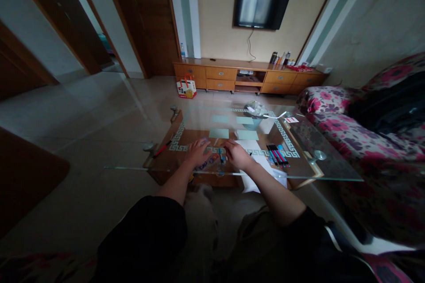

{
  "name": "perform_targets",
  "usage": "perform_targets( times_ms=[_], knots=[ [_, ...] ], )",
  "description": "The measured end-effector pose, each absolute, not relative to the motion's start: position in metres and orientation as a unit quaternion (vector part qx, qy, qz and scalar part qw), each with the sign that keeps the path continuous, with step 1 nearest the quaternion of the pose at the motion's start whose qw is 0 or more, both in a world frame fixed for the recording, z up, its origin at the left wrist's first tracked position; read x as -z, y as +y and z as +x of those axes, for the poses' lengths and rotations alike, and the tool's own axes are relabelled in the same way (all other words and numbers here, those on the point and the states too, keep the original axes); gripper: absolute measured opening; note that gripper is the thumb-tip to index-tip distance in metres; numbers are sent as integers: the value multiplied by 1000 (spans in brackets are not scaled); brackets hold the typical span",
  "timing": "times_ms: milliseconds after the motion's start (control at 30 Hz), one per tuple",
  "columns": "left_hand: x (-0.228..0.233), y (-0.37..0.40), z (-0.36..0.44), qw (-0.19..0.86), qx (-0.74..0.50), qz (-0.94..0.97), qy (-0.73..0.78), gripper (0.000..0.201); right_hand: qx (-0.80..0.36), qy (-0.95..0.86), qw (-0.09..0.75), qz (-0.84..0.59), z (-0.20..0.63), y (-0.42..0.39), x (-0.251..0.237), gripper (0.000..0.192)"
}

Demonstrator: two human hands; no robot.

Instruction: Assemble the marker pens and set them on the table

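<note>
My left hand (197, 152) rests palm down on the glass coffee table, its fingers stretched out over a clear, colourfully printed packet or sheet (205, 164). Close to its right, my right hand (237, 155) is closed, with its fingers curled together. A small blue and dark piece (221, 155) shows just left of those fingers; I cannot tell whether it is held or lies on the glass. White paper (247, 145) lies beneath and beyond my right hand. Farther right, several pens (278, 155) in black, blue and red lie side by side.
A red and black pen (162, 148) lies near the left edge of the glass table (199, 112). At the far side stands a basket (256, 119) with a plastic bag in it. A flowered sofa (332, 99) is on the right, a TV cabinet (221, 73) beyond.
</note>
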State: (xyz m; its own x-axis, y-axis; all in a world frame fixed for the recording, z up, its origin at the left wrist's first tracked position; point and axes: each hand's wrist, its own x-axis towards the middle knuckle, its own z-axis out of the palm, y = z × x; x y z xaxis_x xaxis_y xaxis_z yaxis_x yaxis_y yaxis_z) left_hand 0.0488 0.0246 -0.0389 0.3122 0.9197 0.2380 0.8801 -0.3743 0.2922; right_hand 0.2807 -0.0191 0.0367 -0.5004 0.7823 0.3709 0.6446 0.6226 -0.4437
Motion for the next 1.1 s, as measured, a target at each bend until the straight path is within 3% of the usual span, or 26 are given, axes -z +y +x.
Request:
perform_targets(
  times_ms=[167, 367, 533, 800, 1100],
  knots=[
    [41, 28, 46, 66, -202, 804, 556, 48, -124, -850, 297, -417, 283, -20, -50, 38],
    [40, 28, 45, 64, -195, 806, 555, 48, -114, -836, 290, -452, 289, -22, -54, 26],
    [39, 27, 48, 47, -191, 801, 565, 47, -130, -847, 259, -446, 296, -35, -43, 23],
    [40, 27, 48, 39, -214, 801, 557, 44, -152, -801, 295, -498, 301, -39, -19, 23],
    [45, 28, 48, 43, -248, 798, 547, 44, -148, -776, 278, -547, 284, -41, -1, 22]
  ],
)
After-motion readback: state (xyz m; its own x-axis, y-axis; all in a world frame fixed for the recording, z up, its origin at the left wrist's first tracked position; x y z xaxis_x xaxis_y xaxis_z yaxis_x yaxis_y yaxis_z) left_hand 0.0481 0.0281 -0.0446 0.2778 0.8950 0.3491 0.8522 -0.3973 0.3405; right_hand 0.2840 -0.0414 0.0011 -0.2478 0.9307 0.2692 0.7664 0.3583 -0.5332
